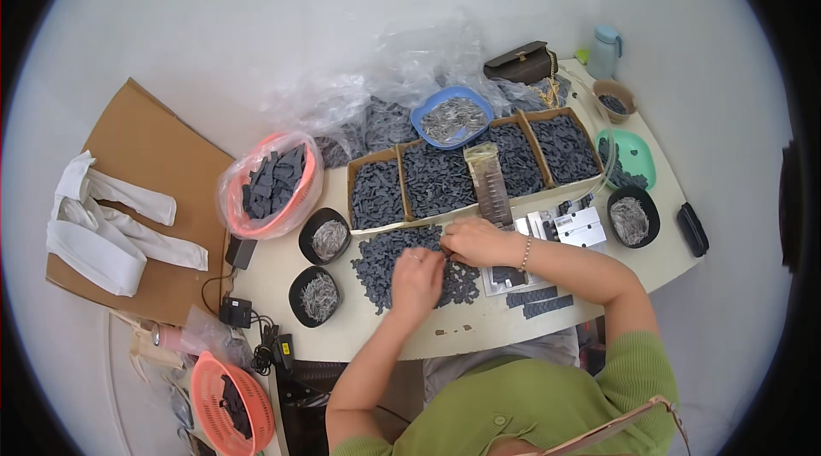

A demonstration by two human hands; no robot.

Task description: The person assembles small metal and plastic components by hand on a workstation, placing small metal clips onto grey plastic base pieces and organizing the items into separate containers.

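The left hand (417, 278) lies over the pile of small dark pieces (402, 264) and hides the pieces beneath it. Its fingertips meet those of the right hand (475, 241), and what they pinch between them is too small to tell. The right forearm covers part of the metal plate (581, 227) and the dark strips (537, 300). The 2 black bowls (318, 295) on the left hold thin silvery bits too fine to make out singly, as does the blue bowl (451, 118). Crumpled clear plastic (385, 84) veils more dark pieces behind the cardboard trays (462, 172). The orange basket (233, 405) bends away at the lens rim, with blurred clutter beside it.
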